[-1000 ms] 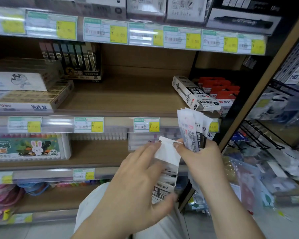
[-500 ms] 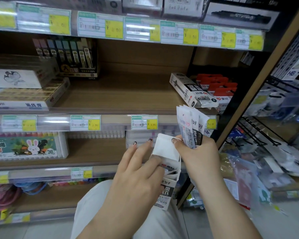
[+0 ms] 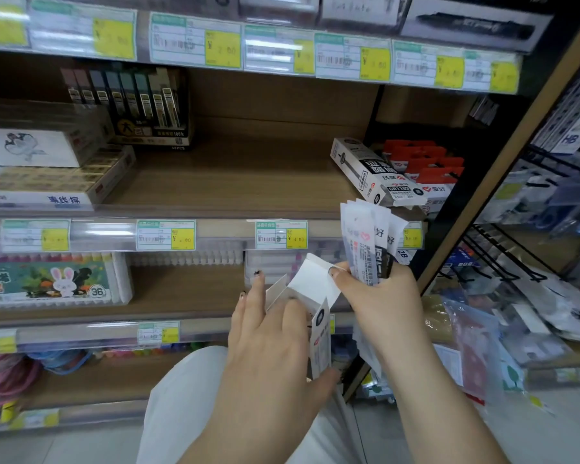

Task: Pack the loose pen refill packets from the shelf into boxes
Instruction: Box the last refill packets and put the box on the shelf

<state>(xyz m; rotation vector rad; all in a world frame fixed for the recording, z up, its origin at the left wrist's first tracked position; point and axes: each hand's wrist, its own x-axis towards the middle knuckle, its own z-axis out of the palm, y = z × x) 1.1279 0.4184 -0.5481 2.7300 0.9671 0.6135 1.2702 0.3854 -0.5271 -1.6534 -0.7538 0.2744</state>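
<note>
The right hand (image 3: 380, 306) gripped a fan of refill packets (image 3: 365, 242) just above the open box (image 3: 320, 336) held in the left hand (image 3: 268, 356), and, in my judgement, its loose flap (image 3: 315, 284) could block the mouth so packets slipped outside

2 hands and a box in front of the shelves.
The left hand (image 3: 275, 349) holds the open box (image 3: 315, 286) at 6 o'clock; the right hand (image 3: 379, 303) is just beside it at 4 o'clock, with the packets (image 3: 365, 242) standing up out of its grip. Behind them, on the middle shelf (image 3: 231, 175), a closed box (image 3: 372, 175) lies at 2 o'clock, a row of packs (image 3: 429, 165) just to its right, and an eraser box (image 3: 47, 182) sits at 9 o'clock.
</note>
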